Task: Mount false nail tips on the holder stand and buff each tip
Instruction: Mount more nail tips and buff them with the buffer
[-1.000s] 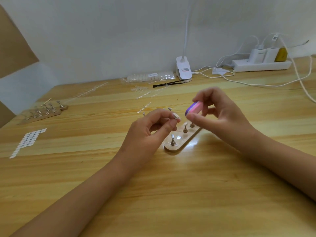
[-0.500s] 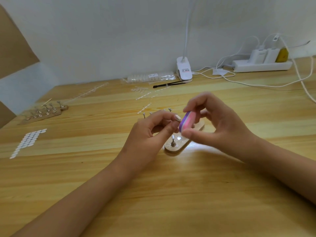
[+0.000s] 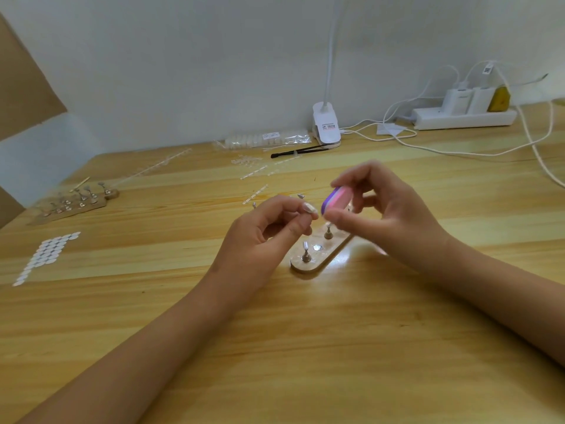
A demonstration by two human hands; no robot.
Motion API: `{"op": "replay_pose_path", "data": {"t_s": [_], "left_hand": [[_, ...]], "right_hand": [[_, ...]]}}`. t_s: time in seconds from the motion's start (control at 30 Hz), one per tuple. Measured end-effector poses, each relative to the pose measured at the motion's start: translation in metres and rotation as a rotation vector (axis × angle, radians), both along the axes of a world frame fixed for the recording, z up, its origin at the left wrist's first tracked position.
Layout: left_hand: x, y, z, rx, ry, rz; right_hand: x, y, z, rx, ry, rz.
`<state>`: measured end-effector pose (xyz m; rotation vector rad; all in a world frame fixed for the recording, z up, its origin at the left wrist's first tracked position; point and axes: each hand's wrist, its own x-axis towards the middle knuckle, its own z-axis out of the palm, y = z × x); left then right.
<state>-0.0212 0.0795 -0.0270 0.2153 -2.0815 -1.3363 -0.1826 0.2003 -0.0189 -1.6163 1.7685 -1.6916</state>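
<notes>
My left hand [image 3: 269,234] pinches a small peg topped with a pale false nail tip [image 3: 309,207], held above the table. My right hand [image 3: 379,215] grips a pink and purple buffer block [image 3: 336,199], its end right beside the tip. Below both hands lies the wooden holder stand [image 3: 318,255], with two metal pegs standing in it and one shiny bare socket. Its far end is hidden by my right hand.
A second stand with several mounted tips [image 3: 76,201] sits at the far left, with a sheet of white adhesive dots [image 3: 46,255] nearer. Loose tips, strips, a bag of tips [image 3: 266,139], a black brush [image 3: 298,151], a clip lamp [image 3: 326,127] and a power strip [image 3: 464,116] line the back.
My right hand swung the buffer down against the tip half a second ago, then lifted it back up and slightly right. My left hand holds the tip nearly still.
</notes>
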Motion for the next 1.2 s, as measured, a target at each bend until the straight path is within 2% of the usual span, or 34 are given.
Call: {"op": "replay_pose_path", "data": {"t_s": [0.07,0.23,0.37,0.43,0.57,0.63,0.77,0.83,0.9,0.97,1.1,1.2], "left_hand": [[0.000,0.000,0.000,0.002,0.006,-0.001],[-0.002,0.003,0.000,-0.029,0.007,-0.016],[0.000,0.002,0.001,0.003,0.001,-0.003],[0.000,0.003,0.001,0.003,0.009,-0.006],[-0.001,0.004,0.000,-0.011,-0.003,-0.010],[-0.001,0.003,0.000,-0.001,-0.011,-0.003],[0.001,0.001,0.001,0.016,0.002,0.006],[0.000,0.003,0.001,0.010,0.002,-0.002],[-0.001,0.005,0.001,0.013,-0.006,-0.007],[-0.001,0.005,0.001,0.025,-0.012,-0.016],[0.001,0.003,0.003,0.081,-0.003,-0.015],[0.000,0.004,0.003,0.081,-0.020,-0.014]], "right_hand": [[-0.006,0.002,0.001,0.006,-0.070,-0.054],[0.007,0.001,-0.004,-0.042,0.127,0.164],[-0.004,0.000,0.000,0.001,-0.051,-0.046],[-0.008,0.003,0.001,-0.005,-0.078,-0.070],[0.009,0.003,-0.003,-0.079,0.183,0.139],[0.009,0.001,-0.003,-0.069,0.208,0.080],[-0.004,0.003,0.003,-0.028,0.024,-0.145],[-0.001,0.005,0.004,-0.062,0.057,-0.078],[0.008,0.005,0.001,-0.106,0.178,0.062],[0.011,0.002,-0.001,-0.108,0.236,0.097],[-0.003,0.001,0.003,-0.036,0.025,-0.151],[0.002,0.004,0.003,-0.074,0.062,-0.023]]}}
